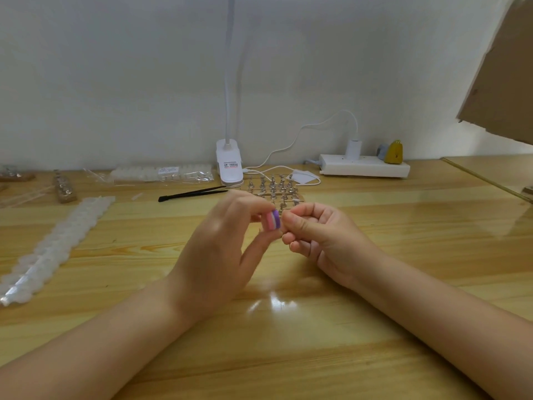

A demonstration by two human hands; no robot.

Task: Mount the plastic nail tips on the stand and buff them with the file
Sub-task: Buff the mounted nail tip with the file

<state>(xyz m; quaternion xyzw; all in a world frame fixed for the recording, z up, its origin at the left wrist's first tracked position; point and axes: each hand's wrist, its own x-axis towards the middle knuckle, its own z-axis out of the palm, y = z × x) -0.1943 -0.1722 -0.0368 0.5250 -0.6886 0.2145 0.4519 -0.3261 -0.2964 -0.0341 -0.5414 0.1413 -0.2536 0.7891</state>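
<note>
Wooden table (pixel 403 255), pale glossy planks, set against a white wall. Laid upon it: a long strip of white nail tips (pixel 54 243) at the left; a clear packet of tips (pixel 161 174) toward the back; black tweezers (pixel 193 194); a stand of metal pegs (pixel 274 187); a white clip lamp base (pixel 229 163); a white power strip (pixel 364 166), a white cable (pixel 284 173) beside it.

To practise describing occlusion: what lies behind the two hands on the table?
Behind the left hand and right hand stands the stand with rows of small metal holders; its near edge is covered. Black tweezers lie to its left. Whether tips are mounted cannot be told.
</note>
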